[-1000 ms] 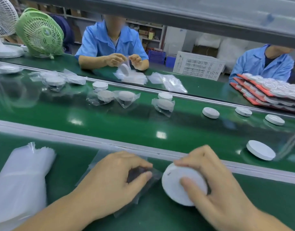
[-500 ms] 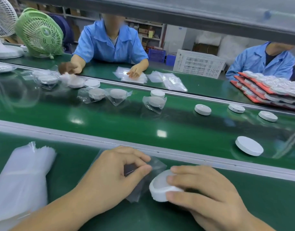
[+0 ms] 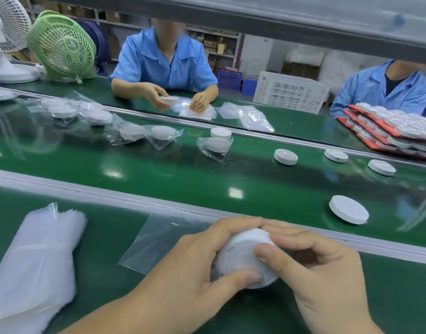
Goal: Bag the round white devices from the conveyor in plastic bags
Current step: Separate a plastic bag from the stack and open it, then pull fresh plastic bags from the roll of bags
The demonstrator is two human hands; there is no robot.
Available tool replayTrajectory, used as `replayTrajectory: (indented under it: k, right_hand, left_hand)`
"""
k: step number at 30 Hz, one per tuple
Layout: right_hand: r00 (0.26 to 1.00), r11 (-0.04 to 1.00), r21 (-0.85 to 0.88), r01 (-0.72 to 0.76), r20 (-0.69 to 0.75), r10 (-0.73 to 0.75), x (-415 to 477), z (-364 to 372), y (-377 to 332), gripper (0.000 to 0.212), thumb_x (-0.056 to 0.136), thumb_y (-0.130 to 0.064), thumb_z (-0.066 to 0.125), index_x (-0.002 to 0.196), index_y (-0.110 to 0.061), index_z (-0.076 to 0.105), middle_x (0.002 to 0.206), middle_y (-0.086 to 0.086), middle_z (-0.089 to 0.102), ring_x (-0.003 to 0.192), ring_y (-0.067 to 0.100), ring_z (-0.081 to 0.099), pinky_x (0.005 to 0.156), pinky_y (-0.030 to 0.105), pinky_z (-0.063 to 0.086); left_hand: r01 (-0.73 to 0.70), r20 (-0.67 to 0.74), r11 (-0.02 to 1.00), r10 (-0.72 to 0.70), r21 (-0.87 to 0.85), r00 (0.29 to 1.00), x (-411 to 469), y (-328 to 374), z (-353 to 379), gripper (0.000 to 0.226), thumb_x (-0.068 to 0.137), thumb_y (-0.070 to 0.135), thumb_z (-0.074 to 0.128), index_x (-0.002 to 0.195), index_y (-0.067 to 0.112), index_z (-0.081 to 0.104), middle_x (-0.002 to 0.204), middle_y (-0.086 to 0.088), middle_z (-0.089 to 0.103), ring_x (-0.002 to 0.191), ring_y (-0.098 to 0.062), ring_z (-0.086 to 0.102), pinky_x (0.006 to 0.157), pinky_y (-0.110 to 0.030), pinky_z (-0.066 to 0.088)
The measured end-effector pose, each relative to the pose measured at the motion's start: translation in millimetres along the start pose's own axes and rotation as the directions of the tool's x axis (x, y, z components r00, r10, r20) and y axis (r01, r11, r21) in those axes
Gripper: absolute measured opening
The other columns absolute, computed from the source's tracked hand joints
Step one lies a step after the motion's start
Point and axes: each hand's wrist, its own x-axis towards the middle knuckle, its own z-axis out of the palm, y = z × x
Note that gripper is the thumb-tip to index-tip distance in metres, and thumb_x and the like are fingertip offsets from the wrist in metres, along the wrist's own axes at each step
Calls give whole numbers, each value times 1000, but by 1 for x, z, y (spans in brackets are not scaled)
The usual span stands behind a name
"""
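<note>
Clasping one round white device point(image 3: 242, 255), left hand point(image 3: 195, 276) and right hand point(image 3: 325, 271), fingers curled.

One view only: head cam, wide-angle, faces fwd + down. Close on left hand point(image 3: 180, 285) & right hand point(image 3: 327, 283) at frame bottom; conveyor point(image 3: 183, 179) mid-frame, workers point(image 3: 163, 63) farther off, top.

Five bare round white devices point(image 3: 285, 156) ride the conveyor belt point(image 3: 183, 179), with at least five bagged devices point(image 3: 162, 132) toward its left end and one held device point(image 3: 243, 256) nearest the camera. Two blue-shirted workers point(image 3: 163, 66), one white fan point(image 3: 7, 27), one green fan point(image 3: 62, 47) and one white crate point(image 3: 290, 95) line the far side.
</note>
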Motion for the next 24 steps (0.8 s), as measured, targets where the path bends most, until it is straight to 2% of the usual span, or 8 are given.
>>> replayTrajectory:
  k: [2, 4, 7, 10, 14, 18, 22, 24]
  right_hand:
    - [997, 997, 30, -68, -25, 68, -1, 3, -6, 52, 39, -60, 98, 67, -19, 81, 83, 9, 80, 85, 24, 79, 74, 23, 60]
    - [990, 990, 66, -123, -66, 127, -1, 6, -10, 59, 31, -60, 99, 66, -16, 81, 83, 11, 79, 80, 24, 79, 68, 22, 60]
    - [981, 979, 146, -140, -116, 158, 2, 10, -14, 63, 27, -57, 101, 67, -13, 80, 85, 14, 79, 80, 24, 79, 68, 22, 60]
    - [974, 973, 193, -128, -159, 160, 5, 16, -17, 61, 27, -56, 101, 68, -15, 81, 86, 13, 79, 82, 22, 79, 70, 22, 60]
    - [981, 974, 196, -112, -132, 139, 3, 23, -16, 56, 33, -53, 101, 69, -16, 81, 88, 13, 80, 84, 23, 79, 70, 22, 60]
    - [980, 974, 191, -119, -135, 147, 4, 23, -18, 55, 35, -52, 101, 71, -16, 82, 89, 12, 80, 85, 22, 79, 71, 22, 60]
    - [981, 985, 166, -53, -175, 82, 15, 15, -26, 32, 45, -36, 96, 71, -21, 82, 90, 7, 80, 88, 17, 78, 74, 19, 59]
    - [976, 985, 158, -64, -196, 95, 16, 15, -28, 21, 48, -27, 87, 67, -21, 82, 87, 7, 80, 84, 15, 78, 71, 17, 58]
  left_hand:
    - [11, 38, 999, -12, 31, 999, 1, 3, -2, 63, 84, 60, 70, 137, 63, 35, 118, 30, 65, 99, 3, 67, 77, -26, 58]
    - [51, 88, 999, -52, 7, 995, 1, 4, -4, 79, 75, 67, 75, 139, 64, 28, 116, 29, 66, 98, 5, 67, 82, -28, 57]
    - [55, 159, 998, -50, -28, 986, 2, 5, -6, 98, 72, 54, 85, 143, 65, 19, 125, 31, 61, 110, 6, 62, 91, -21, 53]
    - [56, 90, 998, -56, -1, 994, 3, 5, -5, 92, 79, 50, 80, 143, 67, 17, 122, 28, 63, 106, -4, 65, 91, -30, 54]
    - [88, 15, 987, -87, -133, 996, 4, 7, -2, 79, 81, 45, 78, 141, 64, 30, 130, 29, 58, 111, -1, 63, 93, -27, 53]
    - [123, 63, 980, -114, -158, 991, 5, 8, -3, 88, 74, 42, 87, 139, 63, 32, 131, 29, 58, 112, -1, 64, 92, -28, 56]
    - [205, 124, 970, -189, -128, 974, 5, 7, -4, 92, 73, 31, 87, 134, 68, 29, 103, 11, 74, 81, -15, 75, 81, -35, 59]
    - [214, 69, 971, -208, -109, 976, 5, 7, -2, 90, 73, 33, 85, 133, 68, 29, 101, 13, 75, 82, -12, 75, 85, -35, 55]
